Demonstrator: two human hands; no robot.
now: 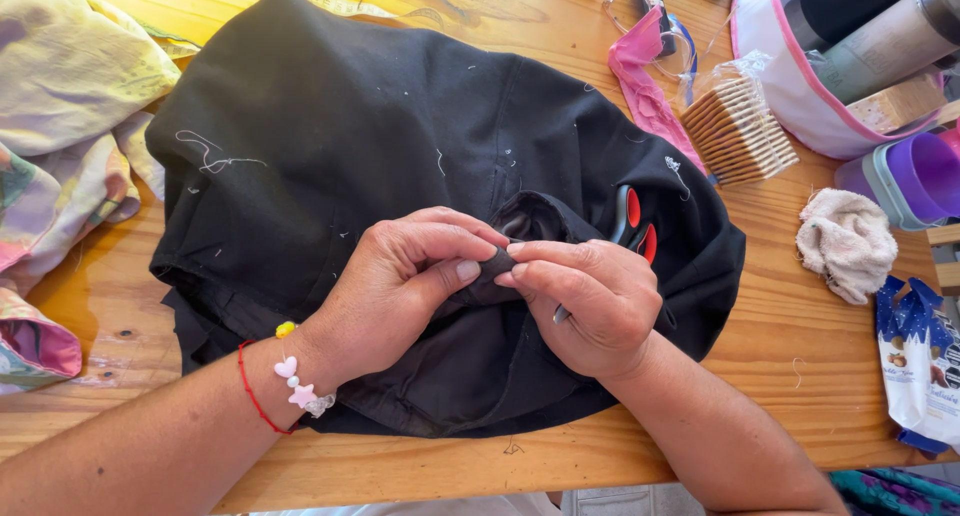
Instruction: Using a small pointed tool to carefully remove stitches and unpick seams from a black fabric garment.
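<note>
Left hand (pixel 400 286) and right hand (pixel 590 301) pressed close together mid-desk, fingertips meeting on a small fold of the black garment (pixel 400 156). Left thumb and forefinger pinching that fold tight; right hand closed on the same bit of cloth, with a thin grey tool (pixel 561 314) poking out under the palm. Can't tell if it's a needle, seam ripper or something else.

Garment spread flat across the wooden desk (pixel 780 346), dotted with loose white thread bits. Red-handled scissors (pixel 633 221) lying on the cloth just beyond the right knuckles.

For working a fold like this, probably best: keep the pinch taut, hold only one layer up so the tool doesn't catch the fabric beneath, go slow with small moves, keep the tip angled away from the left thumb.

Further out: pastel patterned fabric (pixel 70 86) piled at left, pack of crackers (pixel 735 126) and a pink strip of cloth (pixel 645 86) up right, crumpled beige rag (pixel 847 241) and a snack wrapper (pixel 920 356) near the right edge.
</note>
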